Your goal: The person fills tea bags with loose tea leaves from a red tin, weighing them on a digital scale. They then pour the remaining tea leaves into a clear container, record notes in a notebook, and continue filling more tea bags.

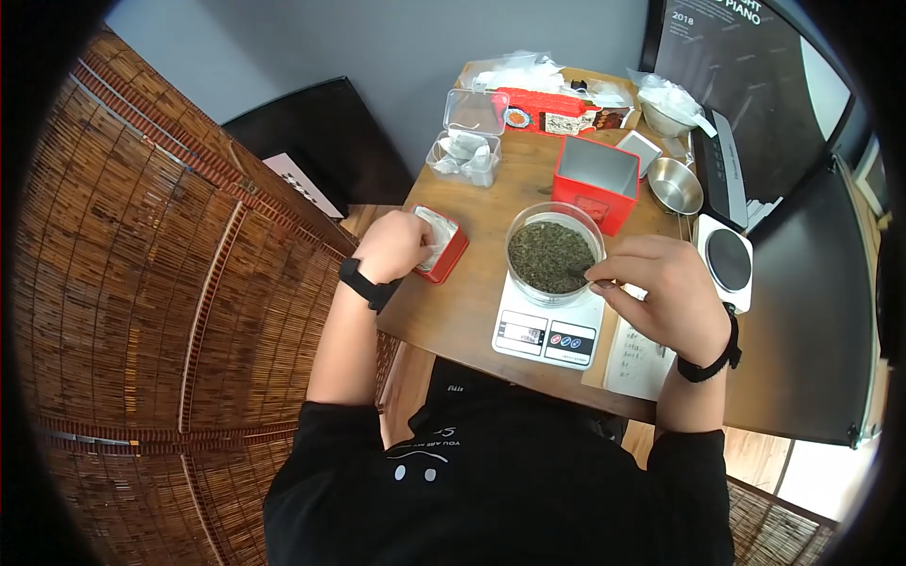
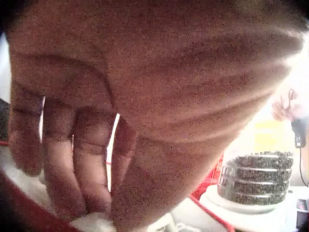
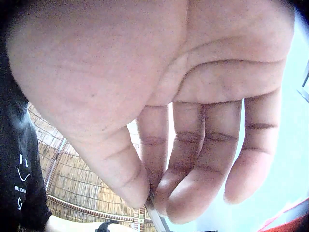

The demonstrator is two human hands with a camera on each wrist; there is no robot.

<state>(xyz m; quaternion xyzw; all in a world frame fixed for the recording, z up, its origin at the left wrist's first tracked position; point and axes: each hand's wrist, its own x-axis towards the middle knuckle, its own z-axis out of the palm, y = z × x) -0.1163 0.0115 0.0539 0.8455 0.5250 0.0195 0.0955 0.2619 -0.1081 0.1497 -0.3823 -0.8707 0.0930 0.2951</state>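
My left hand reaches into a small red tin of thin white bags, its thumb and fingertips pinching at one white bag. In the head view, my right hand is at the right rim of a clear round container filled with dried, dark green tea leaves. Its thumb and fingers pinch a thin, flat, greyish handle; a dark end of it lies at the leaves. Beneath the container is a white kitchen scale.
Behind the container stands an open red square canister. An open clear box holds several filled white bags. A metal pan, a white hot plate and a notebook lie to the right. A folding bamboo screen borders the left.
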